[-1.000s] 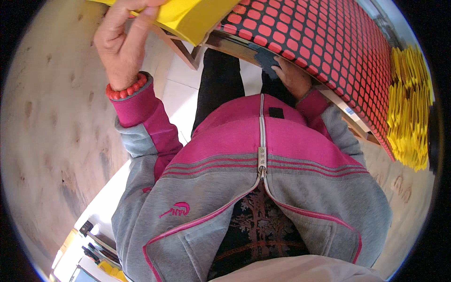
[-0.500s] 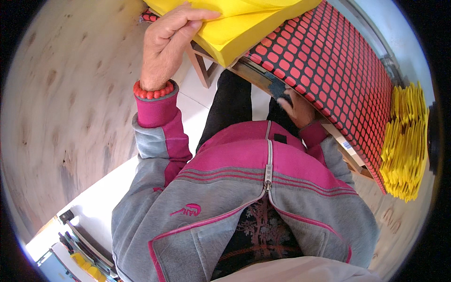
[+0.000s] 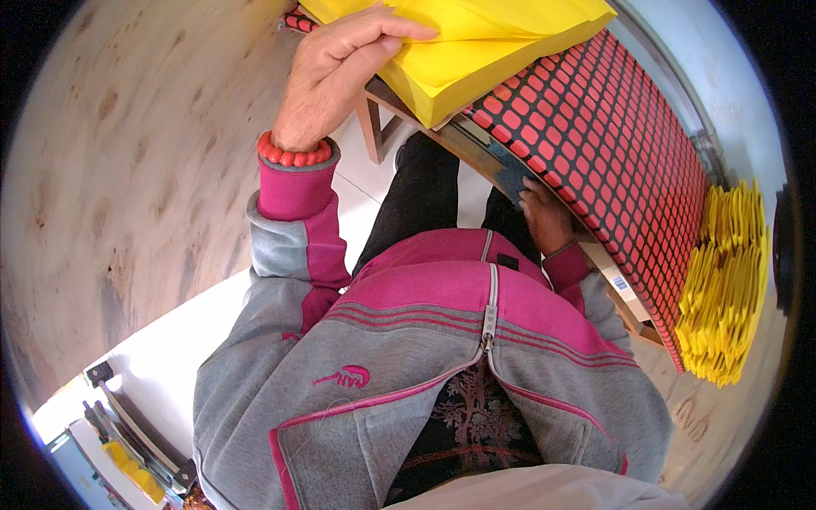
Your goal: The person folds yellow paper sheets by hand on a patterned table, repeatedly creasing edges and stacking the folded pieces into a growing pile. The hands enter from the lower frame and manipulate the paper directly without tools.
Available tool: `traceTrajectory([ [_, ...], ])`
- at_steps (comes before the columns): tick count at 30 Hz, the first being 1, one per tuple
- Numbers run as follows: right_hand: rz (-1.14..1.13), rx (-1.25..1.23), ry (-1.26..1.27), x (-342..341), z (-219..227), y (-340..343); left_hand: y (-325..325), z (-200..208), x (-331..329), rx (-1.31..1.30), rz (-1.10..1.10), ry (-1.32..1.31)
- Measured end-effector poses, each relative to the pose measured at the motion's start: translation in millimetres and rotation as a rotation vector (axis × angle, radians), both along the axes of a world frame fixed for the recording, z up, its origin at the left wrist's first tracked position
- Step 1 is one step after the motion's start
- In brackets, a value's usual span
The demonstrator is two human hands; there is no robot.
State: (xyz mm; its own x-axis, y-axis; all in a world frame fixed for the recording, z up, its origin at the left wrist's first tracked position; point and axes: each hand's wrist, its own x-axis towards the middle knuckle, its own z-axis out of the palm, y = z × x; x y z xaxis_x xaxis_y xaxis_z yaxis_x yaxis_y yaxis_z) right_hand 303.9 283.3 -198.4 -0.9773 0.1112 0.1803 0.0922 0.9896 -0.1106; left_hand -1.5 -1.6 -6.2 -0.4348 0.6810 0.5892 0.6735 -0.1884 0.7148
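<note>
My left hand (image 3: 336,72), with a red beaded bracelet (image 3: 293,153) at the wrist, is at the near left corner of a thick stack of yellow sheets (image 3: 476,81). Its index finger and thumb are closed on a top yellow sheet, which bulges up beside the fingertips. The stack lies on a table covered with a red-and-black patterned cloth (image 3: 595,127). My right hand (image 3: 546,219) is low at the table's near edge, beside a worn wooden rail (image 3: 489,161). Its fingers bend in toward the rail and are partly in shadow, so their grip is unclear.
Folded yellow paper pieces (image 3: 727,289) stand bunched at the table's right end. A pale box (image 3: 620,276) sits beneath the cloth edge. A wooden table leg (image 3: 371,127) stands left of my knees. A large wood-grained panel (image 3: 127,187) fills the left side.
The view has shifted, so the table and stack sit further right. My right hand's fingers were spread and now bend in at the table edge. My left hand stays at the stack's corner.
</note>
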Motion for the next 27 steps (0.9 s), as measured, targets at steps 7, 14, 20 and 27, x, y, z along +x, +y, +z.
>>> traceTrajectory([
  [7,-0.142,-0.045,-0.096,-11,1,4,0,3,-5,-0.034,0.012,0.123],
  [14,0.264,-0.323,-0.038,-16,117,-55,2,0,1,0.016,0.021,-0.007],
  [20,0.590,-0.315,0.351,-84,238,-66,3,6,3,0.014,0.004,0.046],
  [27,0.691,-0.004,0.688,-160,241,-76,1,10,4,-0.017,-0.032,-0.025],
])
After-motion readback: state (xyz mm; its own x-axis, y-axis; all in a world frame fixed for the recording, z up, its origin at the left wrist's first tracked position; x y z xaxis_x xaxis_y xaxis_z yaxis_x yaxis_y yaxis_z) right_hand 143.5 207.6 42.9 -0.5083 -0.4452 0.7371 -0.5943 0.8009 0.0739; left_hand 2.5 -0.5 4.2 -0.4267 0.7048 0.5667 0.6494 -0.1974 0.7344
